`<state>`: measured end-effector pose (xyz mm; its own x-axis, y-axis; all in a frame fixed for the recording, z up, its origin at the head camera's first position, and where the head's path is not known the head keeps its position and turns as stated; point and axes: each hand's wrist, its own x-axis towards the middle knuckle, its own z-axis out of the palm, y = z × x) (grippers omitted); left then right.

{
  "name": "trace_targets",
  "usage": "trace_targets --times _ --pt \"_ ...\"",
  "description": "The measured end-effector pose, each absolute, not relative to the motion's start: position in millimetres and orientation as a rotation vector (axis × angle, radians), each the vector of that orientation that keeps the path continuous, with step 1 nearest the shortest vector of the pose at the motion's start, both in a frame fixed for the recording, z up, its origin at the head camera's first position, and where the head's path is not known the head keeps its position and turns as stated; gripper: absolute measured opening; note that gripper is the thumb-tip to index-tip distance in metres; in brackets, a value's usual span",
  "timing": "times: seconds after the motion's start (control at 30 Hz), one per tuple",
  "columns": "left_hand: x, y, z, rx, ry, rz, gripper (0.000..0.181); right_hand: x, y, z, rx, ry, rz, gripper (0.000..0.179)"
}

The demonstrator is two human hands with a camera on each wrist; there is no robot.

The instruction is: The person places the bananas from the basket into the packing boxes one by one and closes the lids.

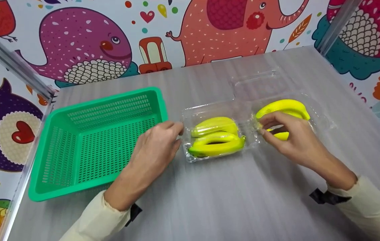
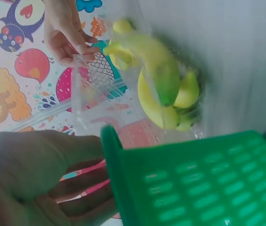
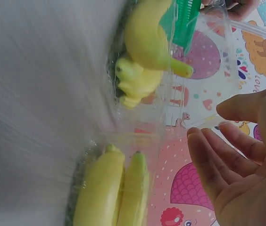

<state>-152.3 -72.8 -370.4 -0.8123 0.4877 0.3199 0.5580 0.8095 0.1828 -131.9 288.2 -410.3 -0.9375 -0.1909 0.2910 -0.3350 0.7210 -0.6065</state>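
My left hand (image 1: 158,145) pinches the left edge of a clear plastic lid (image 1: 210,107), beside the green basket. At the lid's right edge, my right hand (image 1: 292,135) pinches with thumb and fingertips. The lid is tilted up over its clear container (image 1: 195,159), which holds yellow bananas (image 1: 216,145). In the right wrist view, the lid (image 3: 227,56) stands between the two hands, over the bananas (image 3: 145,35). Under my right hand is a second clear container (image 1: 318,115) with bananas (image 1: 285,106), partly hidden by the fingers.
A green perforated basket (image 1: 54,197) stands at left, its right rim close to my left hand. Behind the containers, a second clear lid (image 1: 258,83) lies folded back on the grey table (image 1: 216,207). Printed panels (image 1: 86,36) enclose the back and sides.
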Motion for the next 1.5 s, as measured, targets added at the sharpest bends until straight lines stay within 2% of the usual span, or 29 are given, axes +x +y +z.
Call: trace_targets --times 0.33,0.53,1.03,1.5 --pt "-131 -70 -394 -0.879 -2.456 -0.062 0.023 -122 284 -428 0.483 -2.733 0.980 0.018" --pt "-123 -67 -407 -0.894 -2.419 0.032 0.021 -116 284 -435 0.494 -2.714 0.892 0.021" --pt "-106 -63 -430 -0.892 -2.378 0.028 0.024 -113 290 -448 0.604 -2.596 0.786 0.027" --pt "-113 -68 -451 -0.930 -2.190 -0.025 0.021 -113 289 -454 0.745 -2.448 0.463 0.036"
